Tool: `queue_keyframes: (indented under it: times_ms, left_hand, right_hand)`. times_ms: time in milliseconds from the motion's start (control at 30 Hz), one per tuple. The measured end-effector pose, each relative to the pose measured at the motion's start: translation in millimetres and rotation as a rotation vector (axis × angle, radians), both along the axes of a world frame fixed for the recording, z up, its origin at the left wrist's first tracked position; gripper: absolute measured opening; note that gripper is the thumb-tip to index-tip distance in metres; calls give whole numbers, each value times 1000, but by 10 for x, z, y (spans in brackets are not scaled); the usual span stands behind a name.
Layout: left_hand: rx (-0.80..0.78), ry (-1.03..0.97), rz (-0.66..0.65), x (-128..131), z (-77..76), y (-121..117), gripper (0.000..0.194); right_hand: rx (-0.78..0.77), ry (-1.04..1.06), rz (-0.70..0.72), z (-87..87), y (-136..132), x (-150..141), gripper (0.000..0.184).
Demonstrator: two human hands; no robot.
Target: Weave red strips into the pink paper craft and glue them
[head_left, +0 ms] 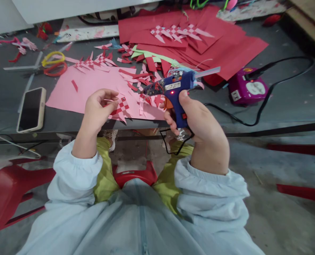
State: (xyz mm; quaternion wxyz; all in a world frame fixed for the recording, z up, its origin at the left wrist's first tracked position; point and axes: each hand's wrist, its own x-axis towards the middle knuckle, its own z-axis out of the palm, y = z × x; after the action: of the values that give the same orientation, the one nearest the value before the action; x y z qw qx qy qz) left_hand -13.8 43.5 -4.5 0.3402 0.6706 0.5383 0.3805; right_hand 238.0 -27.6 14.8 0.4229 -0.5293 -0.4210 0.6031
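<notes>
My right hand is wrapped round the handle of a blue hot glue gun. Its red light is on, a glue stick pokes out the back, and its nozzle points left. My left hand pinches a small woven piece of red and pink paper strips, held over the near table edge, a short way left of the nozzle. A large pink paper sheet lies on the table under both hands.
A phone lies at the left. Scissors with yellow and red handles are behind it. Red paper sheets with woven pieces cover the back. A purple power socket with black cable sits right. Red plastic stools stand below.
</notes>
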Motion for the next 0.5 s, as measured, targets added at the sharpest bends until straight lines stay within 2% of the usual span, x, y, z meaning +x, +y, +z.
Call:
queue_keyframes:
  times_ms: [200,333,500]
  left_hand:
    - [92,163,10,-17,-30,7,23]
    - [259,383,34,-27,47,-36,23]
    - [280,479,-175,-49,165,-117,15]
  right_hand:
    - [-5,25,-6,-3,4,-19,52]
    - [-8,3,-7,24,11,-31,57]
    - [6,-11,28,23,11,-21,55]
